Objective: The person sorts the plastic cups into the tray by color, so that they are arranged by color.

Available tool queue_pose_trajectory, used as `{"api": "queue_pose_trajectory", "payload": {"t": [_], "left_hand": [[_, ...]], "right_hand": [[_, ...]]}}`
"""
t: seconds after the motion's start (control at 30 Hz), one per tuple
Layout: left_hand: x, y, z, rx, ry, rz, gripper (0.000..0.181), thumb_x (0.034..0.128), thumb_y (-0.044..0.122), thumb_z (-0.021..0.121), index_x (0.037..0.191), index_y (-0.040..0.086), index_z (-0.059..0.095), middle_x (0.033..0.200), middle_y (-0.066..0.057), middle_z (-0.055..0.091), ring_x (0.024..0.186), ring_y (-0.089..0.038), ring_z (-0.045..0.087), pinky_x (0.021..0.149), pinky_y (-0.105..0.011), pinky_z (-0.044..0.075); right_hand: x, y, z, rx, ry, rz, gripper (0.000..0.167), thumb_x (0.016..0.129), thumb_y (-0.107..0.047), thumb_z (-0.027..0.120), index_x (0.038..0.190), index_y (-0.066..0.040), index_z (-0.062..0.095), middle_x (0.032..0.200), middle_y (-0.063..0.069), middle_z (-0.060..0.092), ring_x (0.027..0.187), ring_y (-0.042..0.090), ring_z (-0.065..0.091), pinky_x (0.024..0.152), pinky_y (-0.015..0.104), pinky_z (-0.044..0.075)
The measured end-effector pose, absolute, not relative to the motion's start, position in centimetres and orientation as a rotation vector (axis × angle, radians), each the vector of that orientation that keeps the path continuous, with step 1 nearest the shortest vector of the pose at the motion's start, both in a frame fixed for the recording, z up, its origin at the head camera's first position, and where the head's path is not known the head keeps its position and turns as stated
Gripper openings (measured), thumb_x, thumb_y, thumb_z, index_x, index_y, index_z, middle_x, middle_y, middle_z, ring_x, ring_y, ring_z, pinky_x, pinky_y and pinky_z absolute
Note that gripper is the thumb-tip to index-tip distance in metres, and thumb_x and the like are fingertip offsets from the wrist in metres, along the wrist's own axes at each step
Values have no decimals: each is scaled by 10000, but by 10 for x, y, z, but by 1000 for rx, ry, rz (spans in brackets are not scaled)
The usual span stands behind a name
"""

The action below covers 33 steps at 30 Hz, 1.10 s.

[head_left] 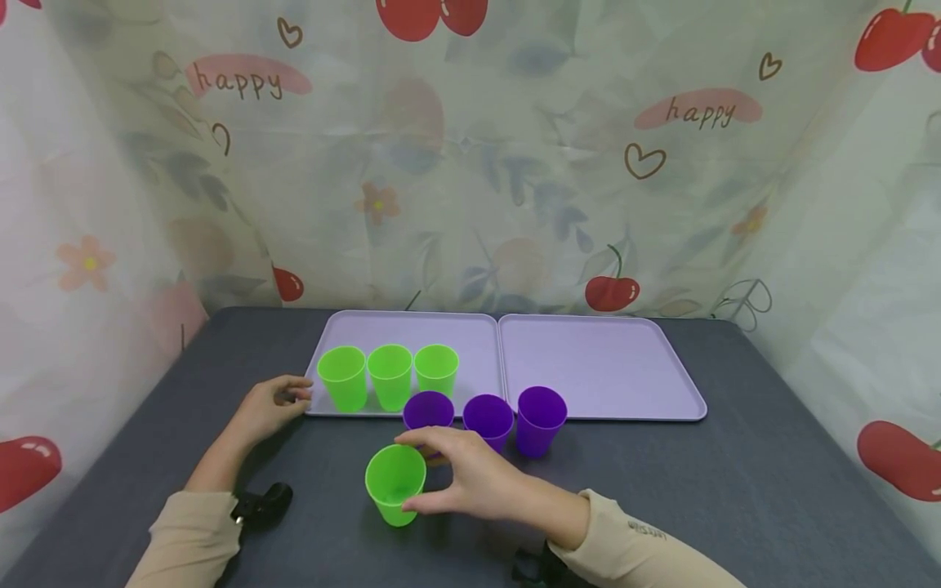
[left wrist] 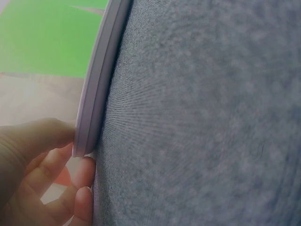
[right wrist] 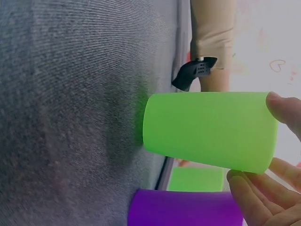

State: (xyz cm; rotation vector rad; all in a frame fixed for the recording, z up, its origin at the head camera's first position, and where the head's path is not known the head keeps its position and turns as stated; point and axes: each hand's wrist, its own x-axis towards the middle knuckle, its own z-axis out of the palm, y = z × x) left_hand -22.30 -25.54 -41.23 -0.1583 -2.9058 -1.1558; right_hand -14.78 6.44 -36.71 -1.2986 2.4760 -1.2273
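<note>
My right hand (head_left: 478, 478) pinches the rim of a green cup (head_left: 395, 483) in front of the trays; the right wrist view shows thumb and fingers on either side of that green cup (right wrist: 209, 129). Behind this hand stand three purple cups (head_left: 541, 420), the leftmost partly hidden by its fingers. Three more green cups (head_left: 390, 377) stand in a row on the left tray (head_left: 478, 351). At that tray's front left corner is my left hand (head_left: 268, 412); in the left wrist view its thumb and fingers hold the tray edge (left wrist: 96, 89).
A second lilac tray (head_left: 595, 367) lies against the right side of the first. Both are on a dark grey table (head_left: 662, 498), with a patterned cloth (head_left: 463, 163) hanging behind and at the sides. A thin cable (head_left: 746, 302) is at the back right corner.
</note>
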Motion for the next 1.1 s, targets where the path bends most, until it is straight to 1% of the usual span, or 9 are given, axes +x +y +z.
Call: {"api": "queue_pose_trajectory", "payload": {"t": [0.1, 0.43, 0.7, 0.9, 1.1], "left_hand": [[-223, -255, -412, -157, -2912, -1155, 348, 871, 103, 620, 1176, -58, 572, 1040, -240, 652, 898, -335, 636, 692, -337, 485], [-223, -255, -413, -152, -2907, -1148, 348, 862, 97, 629, 1168, -60, 576, 1029, -236, 658, 883, -319, 640, 667, -300, 469], [-223, -254, -413, -155, -2899, -1157, 341, 859, 82, 623, 1165, -60, 579, 1032, -241, 658, 873, -309, 640, 666, -291, 463], [-223, -254, -412, -167, -2895, -1149, 336, 856, 74, 620, 1159, -66, 579, 1029, -246, 658, 874, -318, 639, 672, -298, 467], [-223, -255, -413, -183, -2892, -1148, 331, 856, 68, 618, 1156, -66, 579, 1028, -247, 658, 880, -332, 643, 677, -303, 472]], "right_hand": [[-148, 67, -364, -1310, 2473, -1244, 610, 731, -198, 794, 1260, -43, 535, 1217, 56, 617, 1008, 128, 647, 870, 181, 494], [-150, 80, -348, -1326, 2474, -1314, 605, 735, -179, 789, 1264, -44, 527, 1193, 76, 631, 1003, 167, 660, 861, 179, 496], [-150, 90, -332, -1298, 2494, -1317, 610, 740, -193, 785, 1268, -29, 528, 1193, 77, 629, 996, 175, 664, 854, 215, 511], [-151, 98, -319, -1279, 2516, -1322, 598, 744, -195, 781, 1265, -41, 530, 1200, 84, 626, 1021, 203, 650, 852, 239, 519], [-154, 107, -310, -1292, 2533, -1362, 593, 729, -158, 790, 1255, -54, 536, 1209, 84, 626, 1012, 189, 657, 852, 230, 517]]}}
